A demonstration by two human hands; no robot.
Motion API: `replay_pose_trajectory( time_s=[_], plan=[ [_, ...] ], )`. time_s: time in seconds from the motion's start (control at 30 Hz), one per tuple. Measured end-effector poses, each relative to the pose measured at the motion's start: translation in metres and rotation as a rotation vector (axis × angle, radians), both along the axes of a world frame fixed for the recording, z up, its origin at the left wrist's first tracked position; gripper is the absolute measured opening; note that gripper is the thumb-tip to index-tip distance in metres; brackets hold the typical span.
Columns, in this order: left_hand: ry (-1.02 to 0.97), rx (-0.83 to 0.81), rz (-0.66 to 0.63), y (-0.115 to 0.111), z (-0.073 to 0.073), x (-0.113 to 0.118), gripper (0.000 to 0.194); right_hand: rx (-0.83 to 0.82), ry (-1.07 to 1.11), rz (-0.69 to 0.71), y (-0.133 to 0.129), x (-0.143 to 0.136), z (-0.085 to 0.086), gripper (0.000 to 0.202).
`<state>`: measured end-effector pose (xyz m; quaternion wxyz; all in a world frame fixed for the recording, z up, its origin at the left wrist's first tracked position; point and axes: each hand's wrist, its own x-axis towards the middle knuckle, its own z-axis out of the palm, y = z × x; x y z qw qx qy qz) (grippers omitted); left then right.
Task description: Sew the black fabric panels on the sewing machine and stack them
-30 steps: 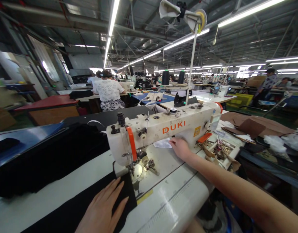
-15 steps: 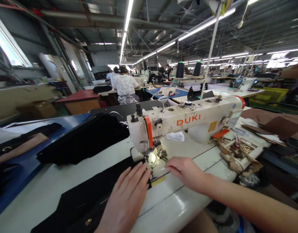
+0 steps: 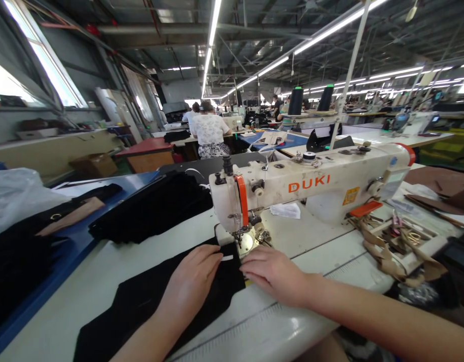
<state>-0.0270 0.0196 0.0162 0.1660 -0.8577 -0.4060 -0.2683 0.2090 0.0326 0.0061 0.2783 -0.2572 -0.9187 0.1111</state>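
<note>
A black fabric piece (image 3: 141, 301) lies on the sewing machine bed, its far end beside the needle area of the white DUKI sewing machine (image 3: 269, 186). My left hand (image 3: 194, 276) rests on this fabric with fingers bent and drawn together; what they pinch, if anything, is hidden. A small white strip (image 3: 227, 258) shows on the fabric right at those fingertips. My right hand (image 3: 275, 274) is closed at the fabric's right edge, just in front of the lit needle plate (image 3: 247, 243), fingertips touching that edge.
A stack of black fabric (image 3: 149, 206) lies left of the machine. A tray with small tools (image 3: 413, 236) and brown strips stands at the right. White paper (image 3: 285, 210) lies behind the needle. A person (image 3: 211, 129) sits ahead with their back turned.
My left hand has gone from lying flat to bent fingers, uncovering the white strip. My right hand has come closer to the fabric's edge. The view has turned slightly left.
</note>
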Motion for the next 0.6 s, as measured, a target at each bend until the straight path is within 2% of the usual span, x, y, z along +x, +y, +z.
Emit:
replay_pose_trajectory(
  time_s=[0.1, 0.2, 0.4, 0.6],
  plan=[
    [0.129, -0.115, -0.028, 0.004, -0.011, 0.008, 0.032, 0.078, -0.132, 0.104, -0.007, -0.003, -0.002, 0.025],
    [0.204, -0.192, -0.032, 0.002, -0.016, 0.01, 0.032, 0.1, -0.199, 0.112, -0.01, -0.004, -0.004, 0.028],
    [0.164, -0.273, -0.094, 0.003, -0.01, 0.014, 0.037, 0.108, -0.2, 0.101, -0.009, -0.002, -0.005, 0.028],
    [0.155, -0.168, -0.142, 0.007, -0.009, 0.019, 0.027, 0.133, -0.183, 0.079, -0.01, -0.002, -0.007, 0.028]
  ],
)
